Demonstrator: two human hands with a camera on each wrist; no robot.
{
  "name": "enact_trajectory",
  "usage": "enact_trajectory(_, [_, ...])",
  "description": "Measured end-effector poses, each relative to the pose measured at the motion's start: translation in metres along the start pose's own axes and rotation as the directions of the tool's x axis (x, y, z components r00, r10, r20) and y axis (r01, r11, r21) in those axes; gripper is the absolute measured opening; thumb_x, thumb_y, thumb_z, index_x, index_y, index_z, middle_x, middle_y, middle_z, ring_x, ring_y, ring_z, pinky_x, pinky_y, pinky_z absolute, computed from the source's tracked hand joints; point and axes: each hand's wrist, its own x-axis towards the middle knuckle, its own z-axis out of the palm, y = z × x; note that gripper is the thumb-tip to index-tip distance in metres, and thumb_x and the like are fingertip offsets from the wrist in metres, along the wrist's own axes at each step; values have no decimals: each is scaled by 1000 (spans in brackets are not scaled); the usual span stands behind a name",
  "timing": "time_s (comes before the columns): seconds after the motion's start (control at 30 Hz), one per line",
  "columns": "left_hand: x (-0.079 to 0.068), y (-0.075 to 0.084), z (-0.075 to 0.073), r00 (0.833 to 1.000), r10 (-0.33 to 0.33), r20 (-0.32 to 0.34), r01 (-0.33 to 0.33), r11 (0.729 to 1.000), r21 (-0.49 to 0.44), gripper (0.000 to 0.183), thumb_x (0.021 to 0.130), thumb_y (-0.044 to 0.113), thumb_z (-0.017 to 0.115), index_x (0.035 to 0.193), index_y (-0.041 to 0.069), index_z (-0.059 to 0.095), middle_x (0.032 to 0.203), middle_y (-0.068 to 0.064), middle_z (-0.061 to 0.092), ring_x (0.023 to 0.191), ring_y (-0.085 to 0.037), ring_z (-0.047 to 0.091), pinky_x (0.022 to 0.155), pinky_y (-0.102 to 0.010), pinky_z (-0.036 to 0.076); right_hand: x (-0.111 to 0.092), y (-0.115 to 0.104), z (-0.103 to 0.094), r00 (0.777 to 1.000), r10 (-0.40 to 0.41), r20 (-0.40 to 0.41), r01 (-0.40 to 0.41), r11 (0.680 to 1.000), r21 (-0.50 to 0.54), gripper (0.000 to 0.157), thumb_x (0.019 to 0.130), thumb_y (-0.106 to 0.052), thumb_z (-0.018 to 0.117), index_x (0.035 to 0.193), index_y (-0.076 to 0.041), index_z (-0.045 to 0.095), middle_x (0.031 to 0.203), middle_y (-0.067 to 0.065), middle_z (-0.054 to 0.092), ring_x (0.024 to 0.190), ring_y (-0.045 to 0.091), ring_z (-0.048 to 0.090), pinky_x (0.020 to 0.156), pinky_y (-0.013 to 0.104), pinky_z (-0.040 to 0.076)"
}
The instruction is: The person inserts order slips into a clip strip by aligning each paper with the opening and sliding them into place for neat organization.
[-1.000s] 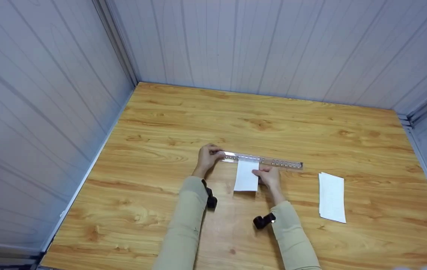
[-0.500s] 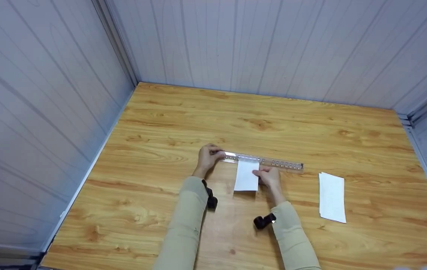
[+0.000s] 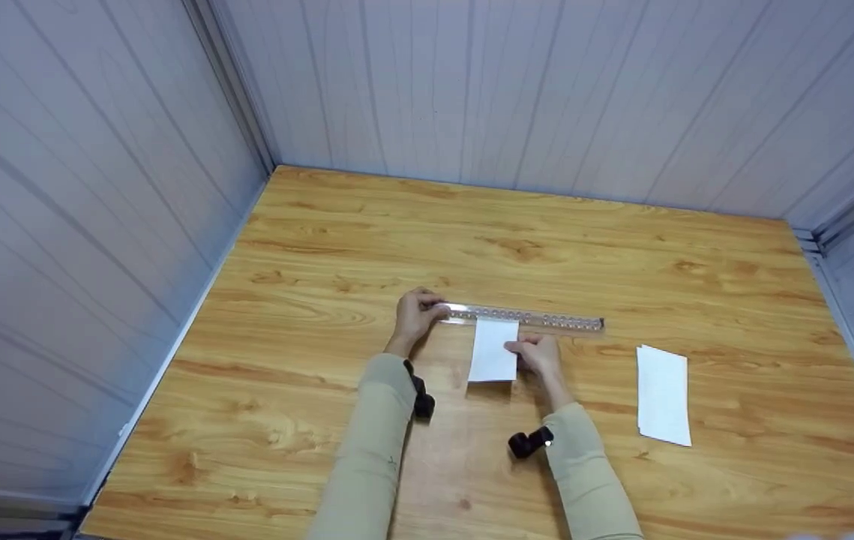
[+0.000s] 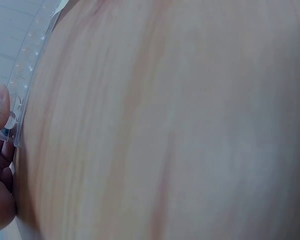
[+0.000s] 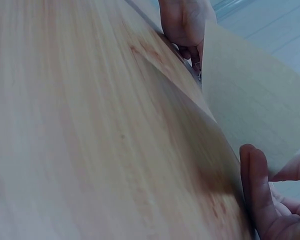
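Note:
My left hand (image 3: 413,319) pinches the left end of a long clear plastic strip (image 3: 573,322) with a row of round shapes along it and a dark spot at its right end. In the left wrist view the thumb lies on the strip (image 4: 27,70) and the fingers are below it. A small white sheet of paper (image 3: 492,356) has its far edge at the strip's near side. My right hand (image 3: 540,352) pinches the paper's right edge, thumb on top. The right wrist view shows the paper (image 5: 250,90) tilted above the table, with a shadow below.
More white sheets (image 3: 663,394) lie stacked, slightly offset, on the wooden table (image 3: 367,240) to the right of the right hand. Pale panel walls (image 3: 434,90) border the table at the back, left and right. A black wrist camera (image 3: 530,442) sits on the right sleeve.
The strip's right end has shifted slightly away and left. The round shapes above the paper's far edge now show plainly, where white overlapped them before. Both hands stay nearly still.

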Motion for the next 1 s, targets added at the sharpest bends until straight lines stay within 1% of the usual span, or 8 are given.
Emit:
enact_trajectory(0.17, [0, 1, 1, 1000, 15, -3, -15, 1000, 9, 15, 71, -1, 70, 84, -10, 67, 82, -19, 60, 77, -30, 58, 70, -31, 48, 2, 0, 0, 1000, 24, 12, -24, 999, 29, 11, 72, -4, 67, 67, -2, 58, 58, -2, 52, 51, 8, 51, 48, 21, 43])
enact_trajectory(0.23, [1, 1, 1, 1000, 19, -4, -19, 1000, 17, 15, 72, -1, 70, 84, -10, 67, 83, -19, 60, 78, -31, 58, 70, -32, 48, 2, 0, 0, 1000, 14, 18, -14, 999, 30, 8, 72, -4, 67, 70, 0, 60, 58, -2, 53, 51, 8, 51, 49, 20, 43])
enact_trajectory(0.47, [1, 1, 1, 1000, 12, 1, -12, 1000, 24, 15, 71, -2, 70, 84, -9, 68, 82, -17, 60, 77, -29, 57, 71, -29, 47, 3, -2, 1, 1000, -14, 15, 13, 1000, 1, 10, 72, -4, 68, 76, 4, 64, 60, -1, 55, 53, 8, 52, 51, 21, 44])
enact_trajectory(0.6, [1, 0, 1, 1000, 11, -1, -11, 1000, 13, 15, 70, -2, 71, 83, -9, 68, 81, -15, 60, 76, -27, 56, 70, -28, 47, 5, 0, 2, 998, -47, 35, 47, 999, 3, 11, 71, -5, 69, 67, 0, 60, 60, 1, 55, 54, 10, 52, 52, 23, 45])
enact_trajectory(0.63, [1, 0, 2, 1000, 14, -2, -14, 1000, 9, 15, 70, -3, 71, 82, -9, 68, 80, -15, 60, 76, -28, 56, 70, -28, 47, 6, 2, 2, 996, -74, 55, 73, 997, 31, 15, 70, -5, 70, 62, -3, 58, 57, 0, 54, 51, 9, 52, 49, 22, 45])
enact_trajectory(0.77, [1, 0, 2, 1000, 6, 4, -6, 1000, -12, 14, 70, -2, 71, 82, -9, 68, 81, -16, 59, 76, -29, 56, 69, -28, 47, 6, 1, 2, 994, -80, 68, 78, 996, 30, 31, 71, -7, 70, 51, -10, 47, 51, -3, 46, 46, 9, 47, 46, 22, 41])
enact_trajectory(0.9, [1, 1, 3, 999, -29, 17, 29, 998, -47, 13, 71, -3, 70, 83, -9, 68, 84, -17, 59, 79, -30, 57, 68, -27, 49, 4, -3, 4, 996, -73, 54, 73, 997, -3, 38, 72, -5, 68, 50, -11, 39, 49, -5, 38, 46, 7, 41, 45, 21, 37])
enact_trajectory(1.0, [1, 0, 3, 1000, -22, 14, 22, 999, -31, 14, 71, -3, 70, 84, -9, 68, 84, -17, 59, 80, -30, 57, 69, -27, 49, 3, -5, 5, 994, -97, 58, 99, 995, -29, 39, 73, -3, 67, 50, -12, 37, 48, -7, 33, 46, 5, 35, 44, 20, 31])
